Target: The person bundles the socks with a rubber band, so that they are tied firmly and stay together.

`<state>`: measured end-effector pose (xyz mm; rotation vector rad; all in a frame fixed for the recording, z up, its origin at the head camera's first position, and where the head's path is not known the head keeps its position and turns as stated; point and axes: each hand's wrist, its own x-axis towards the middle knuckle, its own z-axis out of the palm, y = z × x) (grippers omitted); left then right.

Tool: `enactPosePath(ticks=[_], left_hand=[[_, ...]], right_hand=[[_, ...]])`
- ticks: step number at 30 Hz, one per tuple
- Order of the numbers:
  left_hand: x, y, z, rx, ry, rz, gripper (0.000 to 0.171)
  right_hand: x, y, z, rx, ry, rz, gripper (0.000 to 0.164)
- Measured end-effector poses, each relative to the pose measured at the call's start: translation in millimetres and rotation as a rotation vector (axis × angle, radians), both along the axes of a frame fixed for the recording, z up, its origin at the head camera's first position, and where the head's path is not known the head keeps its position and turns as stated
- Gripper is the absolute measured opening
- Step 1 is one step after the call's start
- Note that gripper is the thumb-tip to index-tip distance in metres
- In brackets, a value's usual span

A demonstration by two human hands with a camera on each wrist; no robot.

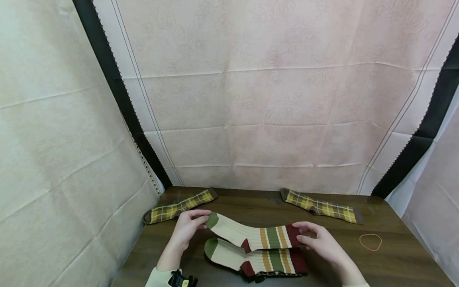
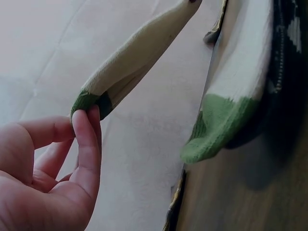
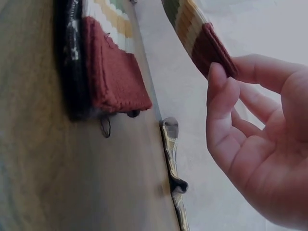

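A cream sock [image 1: 236, 231] with a green toe, dark red heel and cuff, and green and yellow stripes is stretched between both hands above the table. My left hand [image 1: 188, 228] pinches its green toe between thumb and fingers, also seen in the left wrist view [image 2: 53, 163]. At the other end my right hand [image 1: 319, 241] pinches the dark red cuff [image 3: 214, 53]. Below it lies a matching striped sock [image 1: 229, 255], on top of dark patterned socks [image 1: 276, 274] that are mostly hidden.
Toward the back of the brown table [image 1: 247, 203] lie two yellow plaid socks, one at the left [image 1: 179, 207] and one at the right [image 1: 319, 206]. A rubber band [image 1: 371, 242] rests at the right. Pale fabric walls [image 1: 269, 119] stand behind and at the sides.
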<state>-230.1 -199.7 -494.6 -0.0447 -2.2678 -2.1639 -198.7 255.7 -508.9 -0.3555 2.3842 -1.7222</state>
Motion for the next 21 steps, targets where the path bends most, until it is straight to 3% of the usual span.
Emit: enactPosePath(ticks=[9,21], left_hand=[[6.3,-3,-3.2,-0.009,-0.023,-0.090,0.025],[15.3,-6,-1.5,-0.092,-0.013,-0.201,0.021]], right_hand=[[11.7,10,-4.6,-0.022,-0.083,0.080,0.041],[18.1,17,0.8,0.035,-0.075,0.184,0.031]])
